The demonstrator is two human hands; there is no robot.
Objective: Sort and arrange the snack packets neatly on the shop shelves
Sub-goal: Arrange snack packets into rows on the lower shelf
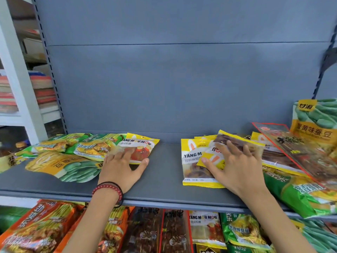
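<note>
On the grey shelf (164, 172) my left hand (122, 167) lies flat, fingers straight, on the lower edge of a yellow Tang Mou Mou packet (141, 147). My right hand (235, 167) spreads its fingers over a tilted yellow packet (235, 145) that tops a small stack of yellow rabbit-logo packets (191, 161). Green and yellow bean and corn packets (62, 161) lie loosely at the shelf's left end.
A clear red-edged packet (299, 152) and a standing bean bag (315, 121) crowd the right end, with a green packet (300, 194) overhanging the front edge. The lower shelf holds a row of orange, dark and green packets (145, 232). White shelving (21, 88) stands left.
</note>
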